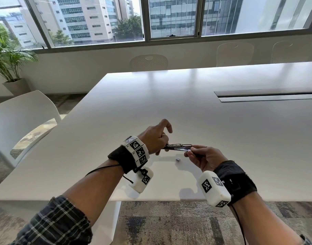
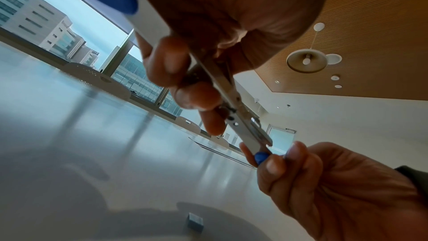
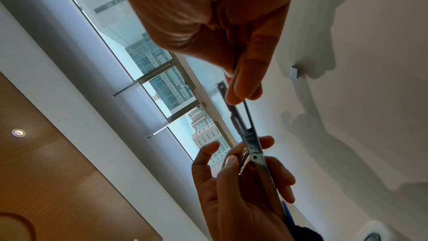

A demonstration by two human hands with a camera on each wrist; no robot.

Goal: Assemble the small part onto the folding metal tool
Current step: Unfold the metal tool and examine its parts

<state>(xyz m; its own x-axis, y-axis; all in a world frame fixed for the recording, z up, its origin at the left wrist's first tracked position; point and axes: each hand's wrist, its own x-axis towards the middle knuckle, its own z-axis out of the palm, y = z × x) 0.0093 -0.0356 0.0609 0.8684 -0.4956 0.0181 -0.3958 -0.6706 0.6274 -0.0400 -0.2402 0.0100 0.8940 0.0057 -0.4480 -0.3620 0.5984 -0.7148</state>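
Both hands [image 1: 156, 138] grip flat steel tool [image 1: 178, 146] (hinged).

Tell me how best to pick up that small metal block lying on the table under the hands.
Pinch the small metal block across its two broad flat faces, coming from straight above. It seems to stand on edge on the table, apart from both hands, with nothing beside it, so fingertips can probably close on either side.

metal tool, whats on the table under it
A small grey block lies on the white table below the metal tool, among hand shadows. Nothing else shows there.
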